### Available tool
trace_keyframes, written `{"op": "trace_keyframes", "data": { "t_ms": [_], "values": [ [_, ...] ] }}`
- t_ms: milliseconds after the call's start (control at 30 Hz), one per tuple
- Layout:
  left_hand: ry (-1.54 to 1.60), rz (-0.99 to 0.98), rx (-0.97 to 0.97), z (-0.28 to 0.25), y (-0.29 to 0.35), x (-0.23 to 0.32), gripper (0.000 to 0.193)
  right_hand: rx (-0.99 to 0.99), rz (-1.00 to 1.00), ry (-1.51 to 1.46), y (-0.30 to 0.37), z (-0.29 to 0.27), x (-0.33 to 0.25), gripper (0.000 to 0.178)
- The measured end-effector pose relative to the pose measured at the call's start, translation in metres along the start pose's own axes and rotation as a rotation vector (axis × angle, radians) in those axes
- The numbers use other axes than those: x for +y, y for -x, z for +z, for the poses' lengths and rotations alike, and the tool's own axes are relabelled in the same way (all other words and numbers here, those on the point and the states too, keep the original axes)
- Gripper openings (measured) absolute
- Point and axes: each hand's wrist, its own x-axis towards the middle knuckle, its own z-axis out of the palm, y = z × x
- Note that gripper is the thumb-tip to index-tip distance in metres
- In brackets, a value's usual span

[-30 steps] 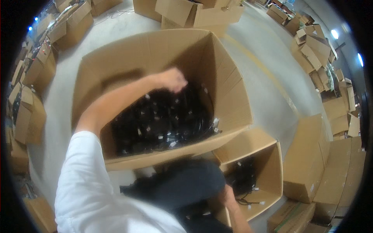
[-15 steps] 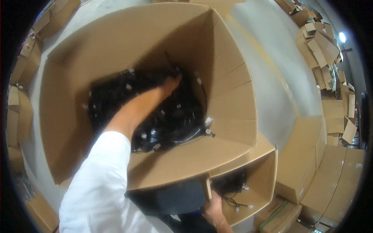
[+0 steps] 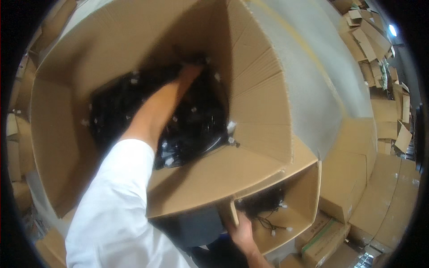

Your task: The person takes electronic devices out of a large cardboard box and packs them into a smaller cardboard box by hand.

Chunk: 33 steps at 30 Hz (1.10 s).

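Two open cardboard boxes in reach: big box point(image 3: 250, 111) fills the centre, small box point(image 3: 304, 196) at 5 o'clock, tucked against its near wall. Both hold black cable bundles with white connectors; big-box pile point(image 3: 196, 120) too tangled to count, smaller pile point(image 3: 263, 205) in the other. Left hand point(image 3: 190, 71) is deep in the big box at 12 o'clock, buried in the cables; fingers hidden, can't tell grip. Right hand point(image 3: 241, 230) at 6 o'clock, fingers closed on the small box's near flap edge. Big-box walls are tall, with bare cardboard around the pile. Floor point(image 3: 308, 89) strip at 2 o'clock, stacked cartons point(image 3: 384, 147) at 3 o'clock.
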Motion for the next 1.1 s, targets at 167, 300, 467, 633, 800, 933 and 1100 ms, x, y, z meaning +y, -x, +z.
{"op": "trace_keyframes", "data": {
  "t_ms": [167, 300, 467, 633, 800, 933, 1100],
  "values": [
    [0.961, -0.04, 0.113, 0.003, 0.056, 0.043, 0.085, 0.112, -0.102, 0.062, 0.005, -0.007, 0.009, 0.04],
    [1.069, -0.167, 0.05, -0.013, 0.126, 0.059, 0.095, 0.099, -0.047, 0.039, 0.015, -0.008, 0.008, 0.04],
    [1.258, -0.23, 0.142, -0.08, 0.155, 0.004, 0.056, 0.068, -0.041, 0.091, 0.012, -0.003, 0.002, 0.037],
    [1.783, 0.311, 0.048, -0.242, 0.27, 0.073, 0.036, 0.272, -0.141, 0.298, 0.02, -0.01, 0.003, 0.026],
    [1.835, 0.622, 0.0, -0.323, 0.376, 0.145, 0.036, 0.881, -0.557, 0.014, 0.011, -0.068, -0.117, 0.03],
    [1.718, 0.771, -0.197, -0.313, 0.427, 0.208, 0.035, 0.894, -0.73, -0.63, 0.04, -0.124, -0.217, 0.062],
    [1.616, 0.902, -0.444, -0.295, 0.454, 0.279, 0.042, 0.783, -0.681, -0.893, 0.079, -0.125, -0.186, 0.071]
  ]
}}
